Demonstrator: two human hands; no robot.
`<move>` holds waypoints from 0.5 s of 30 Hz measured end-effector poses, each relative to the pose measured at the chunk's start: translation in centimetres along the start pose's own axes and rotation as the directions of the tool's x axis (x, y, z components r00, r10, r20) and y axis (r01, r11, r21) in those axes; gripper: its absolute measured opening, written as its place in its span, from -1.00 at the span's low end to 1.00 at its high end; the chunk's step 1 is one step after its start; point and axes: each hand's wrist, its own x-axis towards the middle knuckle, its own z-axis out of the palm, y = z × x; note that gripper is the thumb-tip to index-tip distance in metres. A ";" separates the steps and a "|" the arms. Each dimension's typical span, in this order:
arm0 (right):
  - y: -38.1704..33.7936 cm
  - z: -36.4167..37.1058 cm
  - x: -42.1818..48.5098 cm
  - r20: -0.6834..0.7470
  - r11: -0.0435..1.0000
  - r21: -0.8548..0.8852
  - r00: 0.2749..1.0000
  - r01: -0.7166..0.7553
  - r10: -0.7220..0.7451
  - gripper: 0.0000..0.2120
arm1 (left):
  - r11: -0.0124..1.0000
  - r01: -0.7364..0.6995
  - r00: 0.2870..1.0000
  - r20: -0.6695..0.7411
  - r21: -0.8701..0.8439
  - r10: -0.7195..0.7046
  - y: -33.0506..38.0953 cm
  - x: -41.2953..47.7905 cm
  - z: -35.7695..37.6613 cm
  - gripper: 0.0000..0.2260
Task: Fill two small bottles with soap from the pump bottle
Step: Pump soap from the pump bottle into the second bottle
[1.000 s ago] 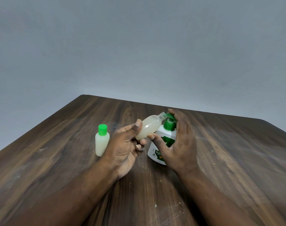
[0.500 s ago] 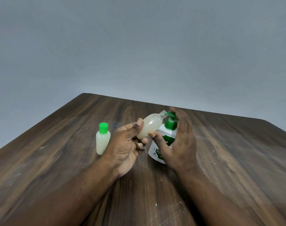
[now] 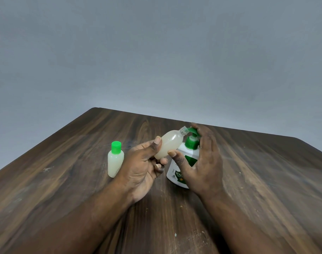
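Observation:
My left hand [image 3: 143,164] holds a small uncapped bottle [image 3: 170,143] of pale soap, tilted with its open neck at the spout of the pump bottle [image 3: 189,154]. The white pump bottle with a green pump head stands on the table. My right hand [image 3: 202,160] wraps its side, thumb on the front label, fingers resting over the raised pump head. A second small bottle [image 3: 115,160], filled with pale soap and closed with a green cap, stands upright to the left of my left hand.
A dark wooden table [image 3: 266,180] spreads all around the bottles, with its far edge close behind the pump bottle. A plain grey wall rises behind it.
The pump head has risen between the earlier frames and now, with my right fingers lifting along with it. The small bottle stays at the spout.

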 end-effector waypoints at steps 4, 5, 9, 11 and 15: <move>0.2 0.2 -0.1 -0.013 1.000 -0.014 1.000 0.004 -0.004 -0.14 | 1.000 -0.003 1.000 0.001 -0.004 0.003 0.0 0.1 0.0 -0.74; 0.3 0.1 -0.2 -0.014 1.000 -0.019 1.000 0.015 -0.016 -0.14 | 1.000 -0.002 1.000 -0.002 -0.004 0.002 0.0 0.1 0.0 -0.74; 0.2 0.1 -0.4 -0.012 0.999 -0.016 0.999 0.035 -0.035 -0.13 | 1.000 0.009 1.000 -0.012 -0.008 -0.009 -0.1 0.0 0.0 -0.77; 0.1 0.1 -0.3 -0.012 0.999 -0.011 0.999 0.035 -0.035 -0.14 | 1.000 0.007 1.000 -0.015 -0.009 -0.007 -0.1 -0.1 0.0 -0.77; 0.0 0.0 0.0 -0.009 1.000 -0.001 1.000 0.015 -0.015 -0.13 | 1.000 0.003 1.000 0.001 0.000 -0.003 0.0 -0.1 0.1 -0.76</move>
